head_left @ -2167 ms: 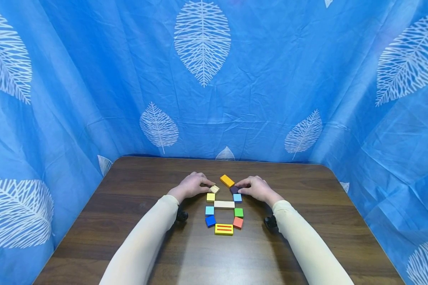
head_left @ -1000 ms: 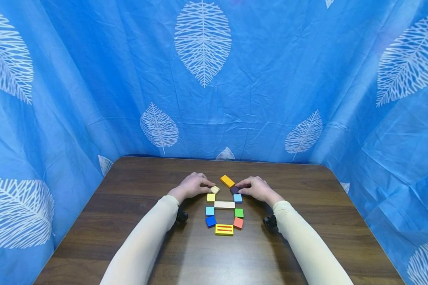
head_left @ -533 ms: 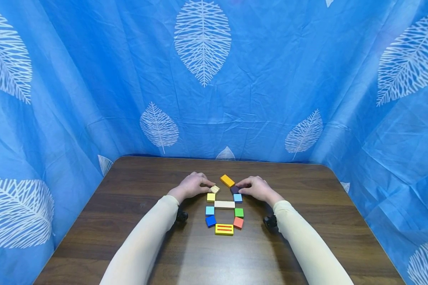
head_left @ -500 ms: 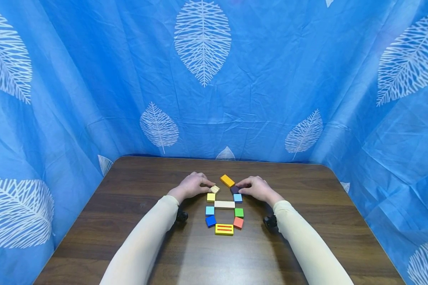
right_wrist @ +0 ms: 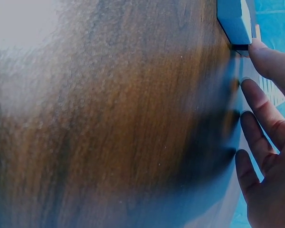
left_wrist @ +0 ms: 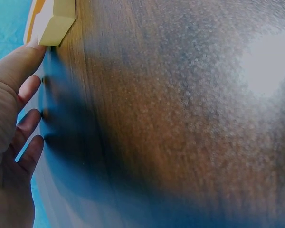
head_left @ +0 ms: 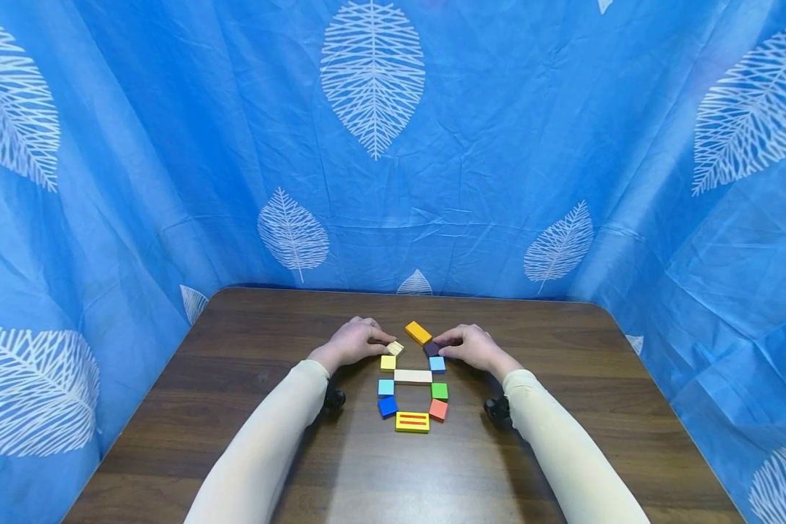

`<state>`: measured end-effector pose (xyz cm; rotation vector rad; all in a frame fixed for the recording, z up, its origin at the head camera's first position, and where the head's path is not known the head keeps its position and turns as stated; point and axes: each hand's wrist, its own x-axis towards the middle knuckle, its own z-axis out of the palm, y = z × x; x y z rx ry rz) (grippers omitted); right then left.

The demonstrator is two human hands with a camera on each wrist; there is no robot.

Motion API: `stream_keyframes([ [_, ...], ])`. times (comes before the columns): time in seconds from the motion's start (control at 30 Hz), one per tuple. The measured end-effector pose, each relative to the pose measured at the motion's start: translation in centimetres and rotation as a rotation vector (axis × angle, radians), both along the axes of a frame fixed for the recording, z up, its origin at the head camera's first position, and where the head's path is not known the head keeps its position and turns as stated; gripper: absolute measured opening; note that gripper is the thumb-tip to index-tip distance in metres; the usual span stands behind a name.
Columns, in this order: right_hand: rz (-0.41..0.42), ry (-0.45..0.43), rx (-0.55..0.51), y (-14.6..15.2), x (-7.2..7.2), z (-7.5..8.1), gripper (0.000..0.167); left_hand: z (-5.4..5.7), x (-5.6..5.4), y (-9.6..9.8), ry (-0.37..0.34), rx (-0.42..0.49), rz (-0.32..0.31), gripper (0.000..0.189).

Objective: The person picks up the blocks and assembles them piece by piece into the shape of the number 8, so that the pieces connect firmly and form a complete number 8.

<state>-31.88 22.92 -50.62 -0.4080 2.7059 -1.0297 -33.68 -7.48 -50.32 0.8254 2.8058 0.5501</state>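
Observation:
My left hand (head_left: 354, 342) pinches a small cream block (head_left: 396, 348) with grooved lines, turned at an angle, between thumb and forefinger. Just below it lies a yellow block (head_left: 388, 363), which fills the top of the left wrist view. Opposite, my right hand (head_left: 473, 347) has its thumb and forefinger on a dark purple block (head_left: 431, 350). A light blue block (head_left: 437, 364) sits directly below that one. Above, a slanted orange block (head_left: 418, 332) meets the dark block's upper end. In both wrist views the other fingers are spread near the tabletop.
Lower in the outline lie a long white block (head_left: 413, 376), a sky-blue block (head_left: 386, 388), a green block (head_left: 439, 391), a dark blue block (head_left: 388, 407), a red block (head_left: 438, 410) and a red-striped yellow block (head_left: 412, 422). A blue leaf-patterned curtain (head_left: 458, 145) surrounds the wooden table (head_left: 236, 349).

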Motion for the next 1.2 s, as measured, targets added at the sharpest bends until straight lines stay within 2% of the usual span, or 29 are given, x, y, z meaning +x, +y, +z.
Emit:
stream_keyframes([
  [0.63, -0.015, -0.014, -0.014, 0.0, 0.1, 0.3, 0.026, 0.1, 0.1, -0.1, -0.014, 0.008, 0.002, 0.032],
  [1.2, -0.140, 0.024, 0.027, -1.5, -0.4, 0.5, 0.031, -0.2, 0.0, -0.1, 0.008, 0.010, -0.001, 0.031],
])
